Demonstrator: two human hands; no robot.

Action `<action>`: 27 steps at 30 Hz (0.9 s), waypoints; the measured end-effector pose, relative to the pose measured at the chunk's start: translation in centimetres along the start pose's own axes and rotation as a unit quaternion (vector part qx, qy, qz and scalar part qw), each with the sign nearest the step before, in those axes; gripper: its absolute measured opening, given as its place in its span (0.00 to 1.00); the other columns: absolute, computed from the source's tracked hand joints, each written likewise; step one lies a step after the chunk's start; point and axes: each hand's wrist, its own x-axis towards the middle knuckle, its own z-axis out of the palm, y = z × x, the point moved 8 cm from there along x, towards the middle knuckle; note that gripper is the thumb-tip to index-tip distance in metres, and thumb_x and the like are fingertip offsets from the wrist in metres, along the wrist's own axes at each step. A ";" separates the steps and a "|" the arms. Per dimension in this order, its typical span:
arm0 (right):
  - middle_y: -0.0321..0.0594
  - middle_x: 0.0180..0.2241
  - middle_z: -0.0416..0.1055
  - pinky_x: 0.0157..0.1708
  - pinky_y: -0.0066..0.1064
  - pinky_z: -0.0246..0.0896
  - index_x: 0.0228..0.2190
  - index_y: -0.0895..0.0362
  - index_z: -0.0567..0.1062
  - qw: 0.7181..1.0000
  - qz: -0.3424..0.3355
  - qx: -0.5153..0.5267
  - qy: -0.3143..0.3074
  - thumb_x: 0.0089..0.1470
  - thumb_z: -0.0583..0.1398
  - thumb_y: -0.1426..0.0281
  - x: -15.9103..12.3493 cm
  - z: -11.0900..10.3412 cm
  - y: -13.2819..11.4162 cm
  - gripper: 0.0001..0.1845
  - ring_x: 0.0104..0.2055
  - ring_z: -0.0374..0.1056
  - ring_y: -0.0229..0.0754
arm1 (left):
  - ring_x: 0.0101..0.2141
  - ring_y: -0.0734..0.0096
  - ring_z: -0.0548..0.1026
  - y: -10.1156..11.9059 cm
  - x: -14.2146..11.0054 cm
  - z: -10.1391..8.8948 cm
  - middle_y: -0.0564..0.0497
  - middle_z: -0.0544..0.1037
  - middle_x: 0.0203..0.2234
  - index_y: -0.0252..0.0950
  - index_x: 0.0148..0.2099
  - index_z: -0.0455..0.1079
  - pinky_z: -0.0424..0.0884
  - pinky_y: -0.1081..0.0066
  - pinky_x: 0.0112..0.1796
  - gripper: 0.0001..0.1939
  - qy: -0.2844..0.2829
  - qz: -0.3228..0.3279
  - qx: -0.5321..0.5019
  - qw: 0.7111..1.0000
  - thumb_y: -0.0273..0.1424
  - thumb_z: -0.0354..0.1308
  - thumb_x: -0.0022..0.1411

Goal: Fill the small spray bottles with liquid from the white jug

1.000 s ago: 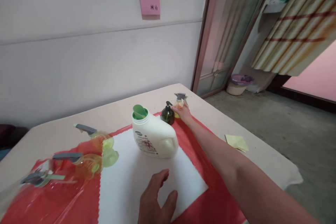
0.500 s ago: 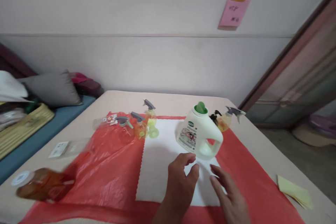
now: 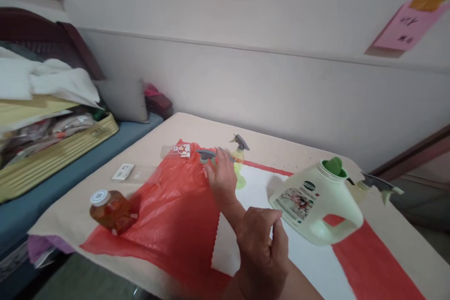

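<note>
My right hand (image 3: pixel 224 176) reaches across to the spray bottles, fingers stretched and thumb apart. It is over a grey-headed spray bottle (image 3: pixel 229 154), mostly hidden behind the fingers; whether they touch it I cannot tell. To its left is another spray bottle (image 3: pixel 205 155) with a grey trigger. Behind stands a yellowish spray bottle (image 3: pixel 241 147). Nearer the camera, my left hand (image 3: pixel 262 246) hovers above my right forearm, fingers loosely curled, a gap at the thumb, holding nothing. On its right, a pale green detergent jug (image 3: pixel 316 201) with a green spout stands on a white sheet (image 3: pixel 228 243).
Red plastic sheeting (image 3: pixel 176 215) covers part of the table. A jar of amber liquid (image 3: pixel 114 211) with a white lid stands at left, near a small white card pack (image 3: pixel 123 172). Another spray bottle (image 3: pixel 379 185) is partly behind the jug. A bench with a cushion (image 3: pixel 123 98) lies left.
The view has turned left. My right hand has moved from in front of the jug to the spray bottles, its forearm now passing under my left hand. The jug stays standing on the sheet.
</note>
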 end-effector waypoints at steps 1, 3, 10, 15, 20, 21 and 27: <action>0.41 0.37 0.74 0.46 0.39 0.64 0.48 0.49 0.73 0.995 0.011 -0.074 0.070 0.58 0.58 0.59 2.3 -0.1 -0.7 0.17 0.46 0.67 0.47 | 0.28 0.71 0.77 0.1 0.2 -0.2 0.51 0.80 0.29 0.39 0.44 0.75 0.74 0.70 0.35 0.16 0.009 0.003 -0.006 1.000 0.19 0.50 0.64; 0.44 0.38 0.74 0.48 0.40 0.61 0.47 0.53 0.73 0.989 0.015 -0.109 0.101 0.57 0.58 0.61 5.9 1.1 -1.9 0.17 0.47 0.66 0.48 | 0.28 0.72 0.76 0.1 0.5 -0.4 0.52 0.79 0.27 0.39 0.43 0.75 0.74 0.71 0.34 0.14 0.016 -0.006 -0.009 1.000 0.18 0.51 0.63; 0.36 0.31 0.73 0.39 0.34 0.62 0.42 0.53 0.73 0.979 0.007 -0.116 0.166 0.60 0.54 0.56 1.5 -2.5 -2.2 0.17 0.34 0.67 0.42 | 0.31 0.72 0.78 1.4 0.8 -1.4 0.50 0.79 0.30 0.37 0.44 0.71 0.75 0.73 0.36 0.14 0.002 0.019 0.012 1.000 0.16 0.51 0.62; 0.35 0.30 0.74 0.33 0.31 0.64 0.38 0.55 0.74 0.947 0.038 0.035 0.316 0.52 0.65 0.54 -8.7 -11.8 -1.3 0.19 0.31 0.68 0.40 | 0.44 0.66 0.77 0.6 0.5 -0.8 0.46 0.79 0.40 0.38 0.52 0.67 0.74 0.65 0.47 0.17 -0.016 0.017 0.085 0.996 0.18 0.53 0.62; 0.37 0.29 0.74 0.33 0.29 0.62 0.36 0.55 0.77 0.909 0.047 0.109 0.399 0.51 0.68 0.58 -16.0 -18.3 -1.2 0.16 0.32 0.67 0.38 | 0.60 0.42 0.65 -1.0 -0.8 2.6 0.33 0.67 0.59 0.36 0.65 0.56 0.62 0.42 0.58 0.43 -0.134 0.055 0.226 0.963 0.35 0.71 0.51; 0.37 0.29 0.73 0.33 0.29 0.62 0.35 0.55 0.77 0.906 0.045 0.119 0.403 0.51 0.68 0.59 -16.8 -19.1 -1.1 0.15 0.32 0.66 0.38 | 0.60 0.40 0.65 -1.2 -1.2 3.4 0.32 0.66 0.60 0.37 0.66 0.55 0.62 0.41 0.58 0.47 -0.163 0.069 0.240 0.955 0.38 0.73 0.47; 0.41 0.30 0.74 0.37 0.36 0.66 0.35 0.55 0.77 0.911 0.032 0.242 0.332 0.56 0.61 0.50 -17.1 -20.0 0.5 0.20 0.35 0.70 0.44 | 0.52 0.46 0.73 -1.8 -3.0 5.3 0.38 0.74 0.51 0.36 0.61 0.60 0.69 0.50 0.52 0.38 -0.204 -0.002 0.216 0.955 0.37 0.68 0.49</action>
